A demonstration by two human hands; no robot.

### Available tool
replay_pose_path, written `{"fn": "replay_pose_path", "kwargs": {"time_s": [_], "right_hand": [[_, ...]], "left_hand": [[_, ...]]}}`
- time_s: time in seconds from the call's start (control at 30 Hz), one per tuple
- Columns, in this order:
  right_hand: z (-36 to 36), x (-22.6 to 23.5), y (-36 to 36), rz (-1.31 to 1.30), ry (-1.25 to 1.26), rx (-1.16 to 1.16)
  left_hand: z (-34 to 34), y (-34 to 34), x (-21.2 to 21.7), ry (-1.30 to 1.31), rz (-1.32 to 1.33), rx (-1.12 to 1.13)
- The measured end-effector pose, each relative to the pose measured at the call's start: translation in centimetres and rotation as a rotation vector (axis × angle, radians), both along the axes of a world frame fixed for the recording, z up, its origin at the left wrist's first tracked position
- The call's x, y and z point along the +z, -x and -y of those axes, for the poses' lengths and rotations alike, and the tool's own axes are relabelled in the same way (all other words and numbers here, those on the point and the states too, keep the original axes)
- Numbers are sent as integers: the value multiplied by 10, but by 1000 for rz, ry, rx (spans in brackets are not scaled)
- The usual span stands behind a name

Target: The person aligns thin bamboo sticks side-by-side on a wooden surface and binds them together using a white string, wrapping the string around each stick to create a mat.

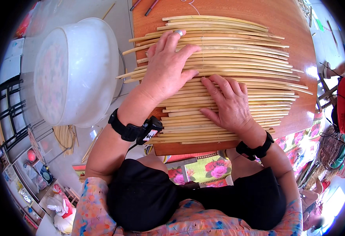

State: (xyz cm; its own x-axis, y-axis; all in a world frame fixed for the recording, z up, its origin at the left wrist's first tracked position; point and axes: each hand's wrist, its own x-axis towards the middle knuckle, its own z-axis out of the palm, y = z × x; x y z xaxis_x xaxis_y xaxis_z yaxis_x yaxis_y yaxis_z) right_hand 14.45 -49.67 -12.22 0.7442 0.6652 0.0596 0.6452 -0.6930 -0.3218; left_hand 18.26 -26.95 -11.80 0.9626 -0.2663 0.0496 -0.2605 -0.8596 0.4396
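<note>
Many straw-coloured reed stalks lie side by side across a brown wooden table, forming a mat-like row with uneven ends. A thin thread crosses them near the middle. My left hand rests over the left part of the upper stalks, fingers spread and a ring on one of them. Lower and to the right, my right hand lies on the stalks with its fingers stretched and its index fingertip by the thread line. Neither hand grips anything that I can see. Black bands circle both wrists.
A large whitish plastic tub stands left of the table. Dark pens and a loose thread lie at the table's far edge. A bundle of stalks is on the floor at left. Flowered cloth shows below the near edge.
</note>
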Motion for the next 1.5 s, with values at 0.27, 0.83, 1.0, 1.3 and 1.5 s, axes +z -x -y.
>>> {"fn": "replay_pose_path", "kwargs": {"time_s": [0.27, 0.83, 1.0, 1.3, 1.5], "right_hand": [[-1, 1, 1, 16, 28, -6], [-2, 0, 1, 31, 21, -8], [-2, 1, 0, 17, 22, -3], [-9, 7, -3, -37, 19, -12], [-10, 9, -4, -54, 31, -20]], "left_hand": [[0, 0, 0, 10, 2, 1], [2, 0, -4, -7, 43, 20], [2, 0, -7, -12, 70, 20], [2, 1, -7, -7, 69, 21], [0, -2, -6, 17, 48, 28]]}}
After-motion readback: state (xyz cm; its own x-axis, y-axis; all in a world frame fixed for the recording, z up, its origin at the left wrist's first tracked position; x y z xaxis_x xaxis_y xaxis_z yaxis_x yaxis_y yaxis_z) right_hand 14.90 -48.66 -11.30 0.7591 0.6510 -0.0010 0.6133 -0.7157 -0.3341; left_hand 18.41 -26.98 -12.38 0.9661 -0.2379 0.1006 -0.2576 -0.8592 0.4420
